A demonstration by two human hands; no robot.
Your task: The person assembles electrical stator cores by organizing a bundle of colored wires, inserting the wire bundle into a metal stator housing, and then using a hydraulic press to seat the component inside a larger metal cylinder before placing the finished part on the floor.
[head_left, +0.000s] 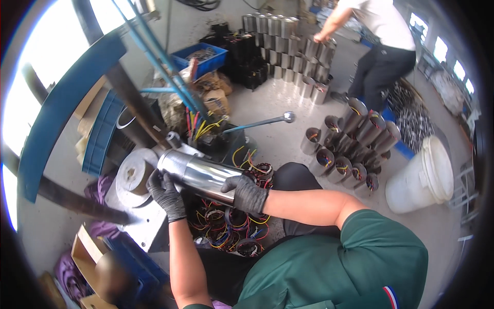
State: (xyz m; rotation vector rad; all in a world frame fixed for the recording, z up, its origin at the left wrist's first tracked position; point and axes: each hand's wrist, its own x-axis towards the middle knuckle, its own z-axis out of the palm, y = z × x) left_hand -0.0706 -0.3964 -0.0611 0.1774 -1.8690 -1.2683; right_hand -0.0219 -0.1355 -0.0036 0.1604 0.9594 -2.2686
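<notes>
A shiny metal cylinder (207,174) lies tilted across both my hands, its left end higher in view than its right. Grey gloves cover both. My left hand (167,196) grips the cylinder's left end from the near side, and my right hand (246,193) is closed around its right end, thumb on top. Below the cylinder sit several ring-shaped wire-wound motor stators (237,216) with red, yellow and blue leads. Beside my left hand, a round grey metal disc block (135,177) rests on a pale metal plate (144,227).
Metal tubes with wires inside (342,170) stand in a group to the right, near a white bucket (411,180). A blue lever with a ball end (262,122) sticks out ahead. Farther off, another person (383,46) reaches toward stacked metal cylinders (288,51). A blue bin (200,57) stands behind.
</notes>
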